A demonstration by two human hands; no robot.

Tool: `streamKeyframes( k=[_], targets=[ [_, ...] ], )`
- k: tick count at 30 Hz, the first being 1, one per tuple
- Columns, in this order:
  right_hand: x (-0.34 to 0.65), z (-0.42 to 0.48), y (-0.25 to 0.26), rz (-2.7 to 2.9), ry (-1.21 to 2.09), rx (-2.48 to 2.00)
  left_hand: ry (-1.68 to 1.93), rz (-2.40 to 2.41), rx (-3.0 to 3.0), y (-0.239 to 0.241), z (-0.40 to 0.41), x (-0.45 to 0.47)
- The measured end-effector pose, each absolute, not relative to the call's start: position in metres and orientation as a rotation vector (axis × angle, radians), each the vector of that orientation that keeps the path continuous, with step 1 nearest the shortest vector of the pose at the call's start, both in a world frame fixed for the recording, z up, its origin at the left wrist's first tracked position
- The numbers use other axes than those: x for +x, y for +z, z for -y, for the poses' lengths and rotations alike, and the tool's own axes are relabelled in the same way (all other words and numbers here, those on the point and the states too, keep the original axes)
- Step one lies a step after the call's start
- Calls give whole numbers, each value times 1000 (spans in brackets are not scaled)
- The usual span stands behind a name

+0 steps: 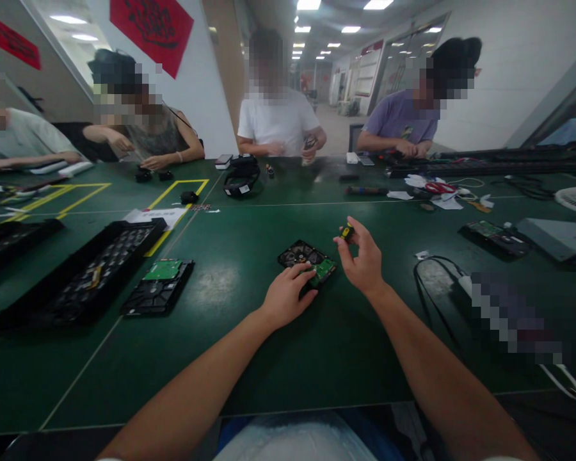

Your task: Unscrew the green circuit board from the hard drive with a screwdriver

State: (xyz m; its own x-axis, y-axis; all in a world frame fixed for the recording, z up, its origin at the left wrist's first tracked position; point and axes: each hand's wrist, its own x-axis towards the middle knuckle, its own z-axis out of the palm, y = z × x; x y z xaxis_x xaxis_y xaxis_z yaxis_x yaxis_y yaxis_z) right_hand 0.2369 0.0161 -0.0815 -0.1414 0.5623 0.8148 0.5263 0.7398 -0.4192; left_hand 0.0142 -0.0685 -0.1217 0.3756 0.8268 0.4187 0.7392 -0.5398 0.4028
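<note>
A black hard drive (301, 255) with a green circuit board lies flat on the green table (240, 333), just ahead of me. My left hand (288, 296) rests on its near edge, fingers curled over the green board. Just right of the drive, my right hand (362, 259) is raised a little, its fingers pinched round a small yellow-and-black tool (347, 231), probably a short screwdriver.
Another hard drive (158, 287) and a long black tray (84, 275) lie to the left. A black cable (429, 282) and power strip are at the right. Several people sit across the table working with small parts. More drives (494, 235) lie far right.
</note>
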Motion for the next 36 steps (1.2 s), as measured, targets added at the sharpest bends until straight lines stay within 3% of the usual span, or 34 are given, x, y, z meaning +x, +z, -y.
streamKeyframes(
  k=[36],
  targets=[
    [233,-16,-71,1886,-37,-856,876,-1428,2464,-120,69,15]
  ],
)
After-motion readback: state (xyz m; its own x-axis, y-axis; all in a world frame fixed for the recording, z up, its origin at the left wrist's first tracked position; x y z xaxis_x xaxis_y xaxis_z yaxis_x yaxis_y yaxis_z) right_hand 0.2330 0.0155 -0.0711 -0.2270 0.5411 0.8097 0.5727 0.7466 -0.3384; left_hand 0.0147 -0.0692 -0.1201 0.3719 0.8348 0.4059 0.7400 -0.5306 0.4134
